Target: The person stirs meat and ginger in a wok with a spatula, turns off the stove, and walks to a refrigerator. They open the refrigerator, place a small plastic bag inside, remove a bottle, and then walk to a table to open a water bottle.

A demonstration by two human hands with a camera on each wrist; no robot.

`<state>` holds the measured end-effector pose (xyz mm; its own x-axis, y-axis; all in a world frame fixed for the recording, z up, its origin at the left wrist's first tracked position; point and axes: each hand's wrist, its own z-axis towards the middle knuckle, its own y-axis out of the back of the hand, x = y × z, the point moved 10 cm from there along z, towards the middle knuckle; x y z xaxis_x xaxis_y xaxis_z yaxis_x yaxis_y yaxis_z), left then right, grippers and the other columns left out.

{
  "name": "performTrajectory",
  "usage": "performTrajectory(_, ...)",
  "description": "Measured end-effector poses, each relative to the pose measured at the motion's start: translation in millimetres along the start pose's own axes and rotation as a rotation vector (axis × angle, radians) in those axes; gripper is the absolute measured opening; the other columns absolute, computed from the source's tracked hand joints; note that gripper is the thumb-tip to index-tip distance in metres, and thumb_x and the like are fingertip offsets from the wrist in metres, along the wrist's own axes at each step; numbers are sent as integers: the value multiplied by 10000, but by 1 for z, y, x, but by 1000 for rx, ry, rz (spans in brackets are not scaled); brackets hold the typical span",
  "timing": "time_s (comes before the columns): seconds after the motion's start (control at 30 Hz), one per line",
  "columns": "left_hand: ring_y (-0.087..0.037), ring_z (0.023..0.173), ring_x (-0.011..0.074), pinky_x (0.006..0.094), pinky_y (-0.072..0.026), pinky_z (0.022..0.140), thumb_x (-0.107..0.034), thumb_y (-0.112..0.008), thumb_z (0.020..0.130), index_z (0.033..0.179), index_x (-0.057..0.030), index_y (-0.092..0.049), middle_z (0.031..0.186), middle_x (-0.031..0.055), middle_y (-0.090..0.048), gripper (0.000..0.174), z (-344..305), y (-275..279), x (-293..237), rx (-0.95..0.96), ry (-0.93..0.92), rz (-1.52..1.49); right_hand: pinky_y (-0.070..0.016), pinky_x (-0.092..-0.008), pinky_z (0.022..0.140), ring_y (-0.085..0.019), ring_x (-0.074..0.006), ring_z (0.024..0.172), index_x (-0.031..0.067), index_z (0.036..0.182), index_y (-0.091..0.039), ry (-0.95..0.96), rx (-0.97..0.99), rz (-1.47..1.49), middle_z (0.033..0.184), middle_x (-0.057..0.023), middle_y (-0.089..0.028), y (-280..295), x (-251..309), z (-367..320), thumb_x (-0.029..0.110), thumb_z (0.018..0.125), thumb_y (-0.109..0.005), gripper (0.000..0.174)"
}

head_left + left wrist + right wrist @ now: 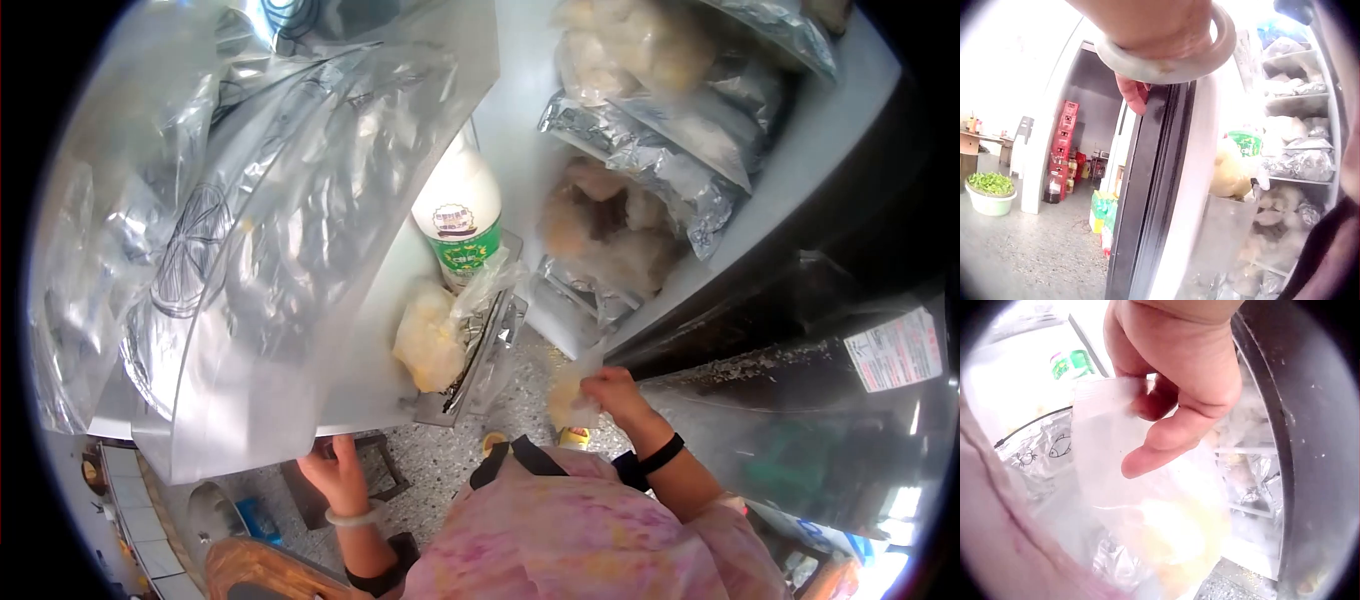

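Note:
My left hand (338, 480) grips the edge of the open refrigerator door, its fingers curled over the dark rim (1150, 187) in the left wrist view. From my right hand (622, 395) hangs a clear plastic bag (1191, 537) with something pale yellow in its lower part. Its top edge is pinched between thumb and fingers in the right wrist view. On the door's inner side, a white bottle (458, 200) with a green label stands behind another bag of pale yellow food (428, 335). A zip bag (1044, 450) printed with fish drawings lies beyond the held bag.
Refrigerator shelves (1297, 105) are packed with bagged food and silvery packages (650, 150). A dark door panel (800, 350) stands at the right. Beyond the left door are stacked red crates (1063, 144) and a white tub of greens (991, 203).

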<state>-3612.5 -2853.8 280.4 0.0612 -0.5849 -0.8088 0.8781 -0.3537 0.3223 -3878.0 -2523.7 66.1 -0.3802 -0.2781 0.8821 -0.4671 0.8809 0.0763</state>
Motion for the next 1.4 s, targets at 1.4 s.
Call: performTrajectory(1.4,-565,768,248,318,-463,637,-122,-634,789,1240,60,-356,1007,187,-528,561,-3,-20,19,-80,13,103,-477,-320,583,-583,-252,652,77,1034,-593,1315,-30,-508,873,-73,-554,-154,271,-70,251,757,-693,342)
